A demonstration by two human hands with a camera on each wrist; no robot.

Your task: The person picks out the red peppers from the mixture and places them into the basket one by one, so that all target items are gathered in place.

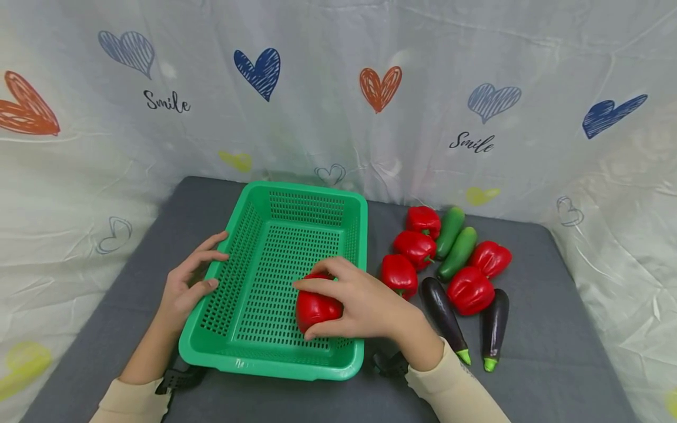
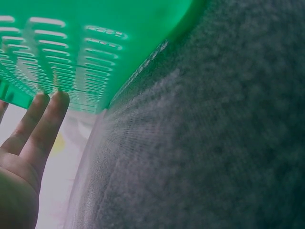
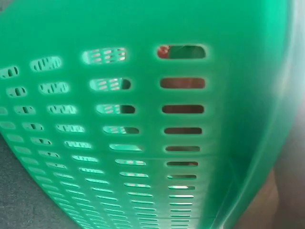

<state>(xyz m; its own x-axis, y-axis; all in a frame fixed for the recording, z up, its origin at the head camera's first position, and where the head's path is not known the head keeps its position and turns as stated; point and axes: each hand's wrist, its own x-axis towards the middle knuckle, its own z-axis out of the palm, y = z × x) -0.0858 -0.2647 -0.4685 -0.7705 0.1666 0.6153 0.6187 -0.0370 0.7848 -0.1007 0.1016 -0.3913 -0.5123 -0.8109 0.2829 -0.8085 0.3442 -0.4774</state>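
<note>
A red bell pepper [image 1: 317, 304] is inside the green plastic basket [image 1: 272, 369], low at its near right part. My right hand [image 1: 365, 299] reaches over the basket's right rim and grips the pepper from above, fingers and thumb around it. At the left rim, my left hand [image 1: 185, 282] rests with its thumb and fingertips on the edge. In the left wrist view, two straight fingers [image 2: 45, 124] touch the basket's outer wall [image 2: 143, 28]. In the right wrist view, the slotted basket wall [image 3: 143, 24] hides the pepper and most of the hand.
Right of the basket lie several red bell peppers [image 1: 415, 248], two cucumbers [image 1: 458, 252] and two eggplants [image 1: 495, 323]. Everything stands on a grey cloth-covered table [image 1: 550, 352]. A white curtain [image 1: 317, 35] printed with hearts hangs behind and at the sides.
</note>
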